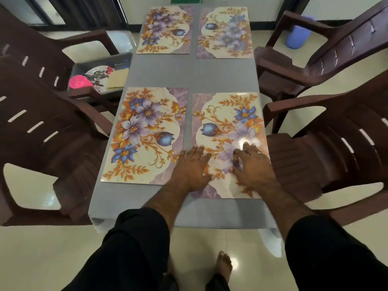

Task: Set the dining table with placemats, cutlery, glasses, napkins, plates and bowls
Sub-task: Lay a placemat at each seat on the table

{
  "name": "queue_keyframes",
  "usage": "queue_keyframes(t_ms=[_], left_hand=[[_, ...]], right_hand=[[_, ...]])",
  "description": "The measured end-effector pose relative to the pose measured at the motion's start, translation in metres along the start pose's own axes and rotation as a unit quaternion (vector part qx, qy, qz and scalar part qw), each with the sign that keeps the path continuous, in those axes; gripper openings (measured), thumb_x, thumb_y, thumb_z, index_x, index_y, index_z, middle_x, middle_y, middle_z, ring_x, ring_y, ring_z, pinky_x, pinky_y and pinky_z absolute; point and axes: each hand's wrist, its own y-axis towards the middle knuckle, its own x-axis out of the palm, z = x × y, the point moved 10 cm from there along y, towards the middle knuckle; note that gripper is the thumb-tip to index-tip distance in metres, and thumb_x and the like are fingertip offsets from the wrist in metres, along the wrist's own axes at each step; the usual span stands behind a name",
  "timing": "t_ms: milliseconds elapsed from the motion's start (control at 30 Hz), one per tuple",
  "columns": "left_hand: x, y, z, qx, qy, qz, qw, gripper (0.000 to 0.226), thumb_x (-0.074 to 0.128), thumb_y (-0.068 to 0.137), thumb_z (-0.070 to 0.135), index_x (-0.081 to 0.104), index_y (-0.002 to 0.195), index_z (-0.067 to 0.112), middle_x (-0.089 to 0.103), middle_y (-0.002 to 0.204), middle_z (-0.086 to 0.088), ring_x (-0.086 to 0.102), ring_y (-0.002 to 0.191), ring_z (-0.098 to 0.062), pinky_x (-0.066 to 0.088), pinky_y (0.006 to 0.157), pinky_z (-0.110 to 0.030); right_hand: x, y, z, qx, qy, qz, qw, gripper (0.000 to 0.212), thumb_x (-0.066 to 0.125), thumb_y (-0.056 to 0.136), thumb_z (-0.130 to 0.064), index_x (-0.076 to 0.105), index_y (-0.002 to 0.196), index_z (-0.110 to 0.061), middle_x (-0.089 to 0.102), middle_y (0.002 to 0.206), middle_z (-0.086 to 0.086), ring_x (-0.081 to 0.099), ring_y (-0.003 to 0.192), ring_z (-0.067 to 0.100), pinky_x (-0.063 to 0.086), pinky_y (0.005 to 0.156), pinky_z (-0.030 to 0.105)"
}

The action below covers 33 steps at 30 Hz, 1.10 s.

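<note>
Nearest, at six o'clock, both hands lie flat on the near-right placemat (227, 131). The left hand (192, 169) has its fingers spread and straight, pressing the mat's inner edge; its grip holds nothing. The right hand (253, 164) also lies palm down with fingers extended, a ring showing, and grips nothing that I can see, though a dark patch under its fingers is hard to read as flower print or shadow.

At nine o'clock from the hands lies the near-left placemat (144, 135), flat on the grey surface (189, 74). Farther off, toward twelve o'clock, the far-left placemat (165, 30) and the far-right placemat (224, 32) lie side by side.

So all four mats seem down, with the last probably being smoothed or squared; that step looks nearly finished. Cutlery, glasses, napkins, plates and bowls are all left to do.

At ten o'clock a grey bin (84, 68) sits on a chair (42, 114), holding a plate, something pink, what looks like cutlery, and a tan folded item; the contents are too small and crowded to count. I cannot make out any glasses. The table's far end and the right-hand chairs are cut off.
</note>
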Motion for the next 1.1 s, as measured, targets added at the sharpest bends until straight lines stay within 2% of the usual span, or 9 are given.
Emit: queue_keyframes(t_ms=[100, 200, 267, 333, 400, 567, 733, 967, 1100], left_hand=[[0.001, -0.008, 0.006, -0.012, -0.008, -0.009, 1.0, 0.085, 0.044, 0.099, 0.072, 0.018, 0.168, 0.03, 0.002, 0.178, -0.006, 0.001, 0.164, -0.027, 0.004, 0.131, -0.057], [0.002, -0.015, 0.009, -0.031, -0.01, -0.019, 0.999, 0.084, 0.045, 0.1, 0.07, 0.018, 0.168, 0.029, 0.002, 0.178, -0.004, 0.0, 0.164, -0.026, 0.004, 0.131, -0.057], [0.0, -0.021, 0.012, -0.03, -0.023, -0.015, 0.999, 0.075, 0.047, 0.102, 0.063, 0.028, 0.166, 0.029, 0.014, 0.177, -0.004, 0.01, 0.163, -0.027, 0.008, 0.131, -0.056], [-0.007, -0.029, 0.014, -0.02, -0.04, 0.027, 0.999, 0.06, 0.052, 0.101, 0.051, 0.048, 0.156, 0.027, 0.037, 0.169, -0.004, 0.03, 0.157, -0.028, 0.019, 0.129, -0.054], [-0.011, -0.037, 0.012, -0.022, -0.047, 0.062, 0.997, 0.06, 0.057, 0.096, 0.051, 0.056, 0.15, 0.024, 0.049, 0.161, -0.006, 0.041, 0.15, -0.03, 0.028, 0.125, -0.054], [0.0, -0.035, 0.011, -0.037, -0.019, -0.008, 0.999, 0.079, 0.06, 0.096, 0.061, 0.033, 0.164, 0.028, 0.024, 0.174, -0.004, 0.02, 0.161, -0.027, 0.018, 0.129, -0.054], [-0.005, -0.03, 0.009, -0.039, 0.001, -0.014, 0.999, 0.085, 0.07, 0.09, 0.061, 0.038, 0.162, 0.029, 0.032, 0.171, -0.006, 0.03, 0.156, -0.027, 0.024, 0.127, -0.048], [-0.009, -0.045, 0.015, -0.05, 0.015, -0.021, 0.998, 0.087, 0.074, 0.088, 0.06, 0.039, 0.161, 0.029, 0.033, 0.17, -0.006, 0.031, 0.155, -0.028, 0.024, 0.127, -0.049], [-0.01, -0.04, 0.019, -0.037, 0.023, -0.057, 0.997, 0.097, 0.074, 0.088, 0.064, 0.028, 0.166, 0.029, 0.018, 0.176, -0.006, 0.019, 0.161, -0.029, 0.019, 0.129, -0.051]], right_hand=[[-0.009, -0.002, 0.002, 0.002, 0.001, -0.004, 1.0, 0.072, 0.06, 0.08, -0.063, 0.054, 0.143, -0.03, 0.045, 0.159, 0.011, 0.043, 0.145, 0.037, 0.044, 0.111, 0.054], [-0.012, -0.009, 0.0, 0.0, -0.012, -0.009, 1.0, 0.072, 0.06, 0.082, -0.065, 0.053, 0.145, -0.031, 0.047, 0.157, 0.01, 0.048, 0.141, 0.037, 0.045, 0.11, 0.054], [-0.01, -0.017, 0.0, 0.001, -0.018, -0.014, 1.0, 0.07, 0.06, 0.081, -0.066, 0.055, 0.142, -0.032, 0.05, 0.153, 0.009, 0.05, 0.137, 0.036, 0.044, 0.11, 0.052], [-0.012, -0.026, -0.001, 0.001, -0.03, -0.001, 1.0, 0.064, 0.061, 0.079, -0.066, 0.061, 0.133, -0.032, 0.056, 0.141, 0.008, 0.054, 0.128, 0.034, 0.043, 0.105, 0.051], [-0.014, -0.033, -0.001, 0.003, -0.033, 0.018, 0.999, 0.059, 0.062, 0.078, -0.063, 0.064, 0.127, -0.03, 0.059, 0.133, 0.007, 0.056, 0.123, 0.034, 0.043, 0.102, 0.05], [-0.015, -0.031, -0.005, -0.022, 0.013, -0.023, 0.999, 0.073, 0.068, 0.079, -0.063, 0.052, 0.143, -0.033, 0.044, 0.155, 0.008, 0.044, 0.139, 0.036, 0.041, 0.111, 0.053], [-0.015, -0.032, -0.004, -0.038, -0.008, -0.022, 0.999, 0.073, 0.067, 0.075, -0.07, 0.058, 0.137, -0.032, 0.048, 0.151, 0.008, 0.048, 0.133, 0.037, 0.045, 0.107, 0.053], [-0.023, -0.043, 0.011, -0.085, 0.008, -0.006, 0.996, 0.061, 0.071, 0.077, -0.044, 0.065, 0.133, -0.022, 0.059, 0.143, 0.011, 0.056, 0.127, 0.038, 0.049, 0.101, 0.047], [-0.023, -0.042, 0.01, -0.096, -0.019, -0.035, 0.995, 0.051, 0.078, 0.08, -0.038, 0.068, 0.127, -0.021, 0.06, 0.141, 0.009, 0.056, 0.124, 0.036, 0.049, 0.1, 0.044]])
